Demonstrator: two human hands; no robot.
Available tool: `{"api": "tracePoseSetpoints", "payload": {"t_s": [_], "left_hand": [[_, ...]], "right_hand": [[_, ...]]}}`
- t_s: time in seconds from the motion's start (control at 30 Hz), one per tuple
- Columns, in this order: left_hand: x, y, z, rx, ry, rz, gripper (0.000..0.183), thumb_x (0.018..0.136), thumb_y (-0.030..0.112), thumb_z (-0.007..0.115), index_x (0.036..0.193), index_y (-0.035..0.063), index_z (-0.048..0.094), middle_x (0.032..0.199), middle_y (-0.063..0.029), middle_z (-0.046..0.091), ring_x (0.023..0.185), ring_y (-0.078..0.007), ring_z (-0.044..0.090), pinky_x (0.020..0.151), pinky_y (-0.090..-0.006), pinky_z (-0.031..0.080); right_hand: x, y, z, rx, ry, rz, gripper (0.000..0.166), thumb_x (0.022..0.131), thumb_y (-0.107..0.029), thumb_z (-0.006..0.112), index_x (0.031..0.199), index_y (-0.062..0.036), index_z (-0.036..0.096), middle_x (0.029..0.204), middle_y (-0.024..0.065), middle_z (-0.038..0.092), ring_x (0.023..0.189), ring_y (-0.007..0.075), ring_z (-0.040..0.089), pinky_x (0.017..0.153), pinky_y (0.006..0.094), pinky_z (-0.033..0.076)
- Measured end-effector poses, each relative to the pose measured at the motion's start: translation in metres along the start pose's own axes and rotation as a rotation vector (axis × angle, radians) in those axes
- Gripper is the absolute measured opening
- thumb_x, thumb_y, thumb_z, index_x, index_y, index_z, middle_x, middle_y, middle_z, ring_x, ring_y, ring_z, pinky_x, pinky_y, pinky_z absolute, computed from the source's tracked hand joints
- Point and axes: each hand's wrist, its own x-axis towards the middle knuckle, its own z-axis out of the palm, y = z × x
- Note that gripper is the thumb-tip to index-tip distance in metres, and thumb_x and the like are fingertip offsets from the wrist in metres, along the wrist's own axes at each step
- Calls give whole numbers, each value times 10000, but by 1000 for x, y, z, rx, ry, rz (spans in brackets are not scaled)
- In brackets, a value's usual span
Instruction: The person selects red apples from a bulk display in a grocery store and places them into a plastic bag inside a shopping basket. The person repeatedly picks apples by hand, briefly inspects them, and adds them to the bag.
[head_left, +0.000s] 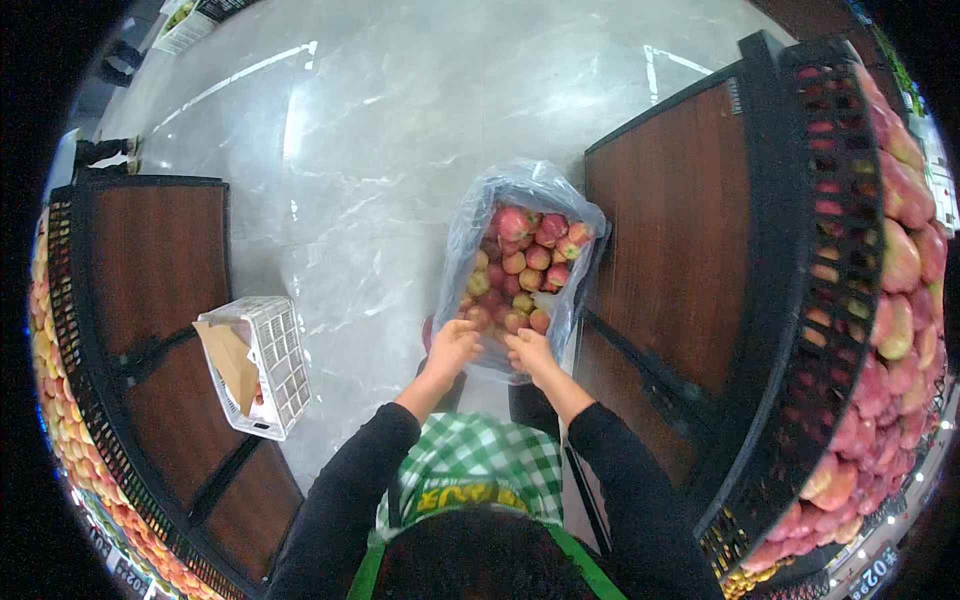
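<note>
Red and yellow apples (514, 262) fill a container lined with a clear plastic bag (461, 259), low in front of me near the floor. The bag's edges spread over the container's sides and hide most of it. At the near end, my left hand (455, 349) pinches the plastic on the left. My right hand (531, 351) pinches it a short way to the right, fingers turned inward. Some apples show through the film between both hands.
A dark wood-panelled display stand (667, 217) rises close on the right, topped with red fruit (896, 322) behind a black mesh rim. Another stand (161, 262) is on the left. A white plastic crate (285, 360) with cardboard (231, 364) sits beside it on the grey floor (375, 135).
</note>
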Motion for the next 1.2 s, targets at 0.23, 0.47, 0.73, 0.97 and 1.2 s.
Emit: {"api": "tracePoseSetpoints", "payload": {"t_s": [0.23,0.47,0.73,0.97,1.2], "left_hand": [[131,-29,-31,-181,-52,-88,354,1045,185,547,1344,5,490,1190,-144,652,980,-224,690,848,-343,572],[200,-78,-18,-389,-120,-155,389,1055,237,569,1366,10,514,1277,-177,635,1038,-271,692,885,-390,567],[215,-97,14,-649,-164,-284,650,1052,507,509,1499,53,384,1434,-188,511,1254,-357,576,1034,-539,497],[253,-83,6,-1144,-280,-337,628,1016,578,463,1378,73,557,1318,-194,641,1193,-472,607,1056,-648,462],[248,-103,-4,-1089,-452,-297,651,1047,513,440,1244,-83,614,1220,-262,675,1181,-487,631,1043,-590,504]], "right_hand": [[167,-54,-7,-587,476,-493,539,848,-301,746,1277,-8,601,1192,290,590,1145,467,552,989,534,462],[263,-96,-10,-912,542,-476,754,801,-315,815,1432,-100,463,1363,234,485,1189,476,540,974,523,501],[250,-77,-18,-370,404,-383,873,723,-392,884,1407,-40,471,1307,248,596,1120,372,659,953,447,535],[195,-52,-76,-603,-5,-654,676,786,-329,861,1312,-5,587,1292,165,614,1233,305,589,1067,425,456],[270,-66,-176,-1920,517,-743,301,817,-152,680,1114,-137,633,1145,47,630,1090,259,557,822,473,454]]}}
